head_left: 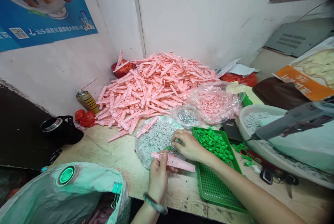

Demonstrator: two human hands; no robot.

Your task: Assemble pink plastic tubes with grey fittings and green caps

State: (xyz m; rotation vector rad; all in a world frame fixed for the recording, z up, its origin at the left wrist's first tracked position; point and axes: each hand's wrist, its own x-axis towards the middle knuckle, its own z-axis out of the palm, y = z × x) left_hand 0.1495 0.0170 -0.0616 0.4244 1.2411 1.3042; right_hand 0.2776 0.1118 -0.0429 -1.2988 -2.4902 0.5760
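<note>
Steadying the pink plastic piece (pixel 175 162) comes first: left hand (pixel 158 178) clamped on its near end, beside the bag of grey parts (pixel 153 137) — hold it level. Right hand (pixel 189 144) pinches at that bag, contents unclear; pick singly.

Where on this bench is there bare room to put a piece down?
Bare bench lies between the pink pile, the black flask and the bag of grey pieces. The green tray is bare in its near half. Right of it, keys and loose caps crowd the wood.
</note>
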